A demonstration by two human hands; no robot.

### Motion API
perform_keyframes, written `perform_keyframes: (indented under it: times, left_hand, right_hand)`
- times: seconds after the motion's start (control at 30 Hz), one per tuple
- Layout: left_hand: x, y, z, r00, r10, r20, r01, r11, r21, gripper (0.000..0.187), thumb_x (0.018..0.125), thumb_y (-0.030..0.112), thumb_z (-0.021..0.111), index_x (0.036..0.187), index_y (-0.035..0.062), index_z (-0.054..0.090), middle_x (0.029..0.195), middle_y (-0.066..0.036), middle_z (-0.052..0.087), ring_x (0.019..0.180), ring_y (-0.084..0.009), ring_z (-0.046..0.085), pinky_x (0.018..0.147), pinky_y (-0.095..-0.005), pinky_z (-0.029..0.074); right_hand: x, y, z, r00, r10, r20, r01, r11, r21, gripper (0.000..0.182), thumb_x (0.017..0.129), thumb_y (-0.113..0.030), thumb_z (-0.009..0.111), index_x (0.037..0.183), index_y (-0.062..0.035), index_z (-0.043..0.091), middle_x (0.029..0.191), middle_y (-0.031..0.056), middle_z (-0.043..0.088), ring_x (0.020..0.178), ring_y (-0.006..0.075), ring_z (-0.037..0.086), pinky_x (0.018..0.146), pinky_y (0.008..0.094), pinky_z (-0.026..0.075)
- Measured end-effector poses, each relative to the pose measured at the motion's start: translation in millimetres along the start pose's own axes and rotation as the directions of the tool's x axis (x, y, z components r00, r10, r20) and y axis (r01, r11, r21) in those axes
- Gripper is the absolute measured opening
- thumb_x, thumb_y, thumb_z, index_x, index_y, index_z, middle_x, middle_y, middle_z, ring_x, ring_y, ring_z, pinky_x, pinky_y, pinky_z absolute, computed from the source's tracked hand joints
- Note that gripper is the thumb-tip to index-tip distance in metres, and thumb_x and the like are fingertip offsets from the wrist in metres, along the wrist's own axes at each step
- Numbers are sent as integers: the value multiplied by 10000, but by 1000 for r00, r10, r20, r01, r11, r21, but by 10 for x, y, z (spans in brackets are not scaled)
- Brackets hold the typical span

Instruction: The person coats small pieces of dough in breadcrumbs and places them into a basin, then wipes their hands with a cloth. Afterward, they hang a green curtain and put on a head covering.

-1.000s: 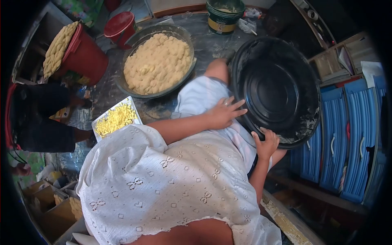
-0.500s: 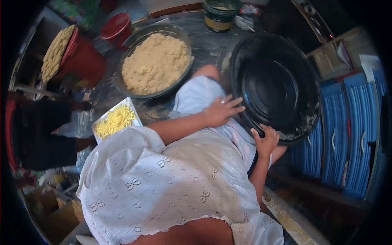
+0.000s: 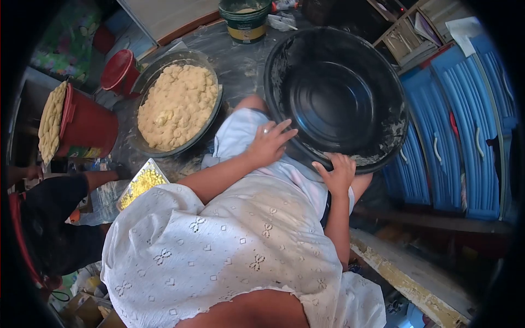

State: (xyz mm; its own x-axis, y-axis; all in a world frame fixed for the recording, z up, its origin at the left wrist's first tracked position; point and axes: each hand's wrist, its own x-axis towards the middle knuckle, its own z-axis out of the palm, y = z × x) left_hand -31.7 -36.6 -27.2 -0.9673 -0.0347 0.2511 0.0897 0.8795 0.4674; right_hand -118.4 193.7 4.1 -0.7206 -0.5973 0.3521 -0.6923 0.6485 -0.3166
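A large round black tub stands tilted against my knees, its inside bare except for whitish residue along the lower right rim. My left hand, with a ring on one finger, lies over my lap with its fingers spread, the fingertips at the tub's near left rim. At the near edge, my right hand has its fingers hooked over the rim and its thumb apart. To the left of my leg sits a wide basin heaped with lumpy tan dough.
A white tray of yellow shreds lies by my left side. Farther left are a red bucket topped with dough and a person in dark clothes. A green bucket stands ahead; blue drawers line the right.
The view has shifted, so the tub, basin and buckets sit farther left in it. Both hands keep about the same places at the tub's rim.
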Motion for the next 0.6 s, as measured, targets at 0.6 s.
perform_keyframes:
  times: [0.6]
  left_hand:
    - [-16, -22, -6, 1000, 14, 22, -14, 1000, 7, 663, 724, 133, 628, 1335, 221, 389, 1423, -87, 280, 1177, -385, 366, 983, -500, 268]
  right_hand:
    - [25, -16, 31, 999, -51, -16, 51, 999, -13, 420, 658, -444, 719, 884, -95, 663, 862, 52, 638, 861, 247, 565, 788, 373, 371]
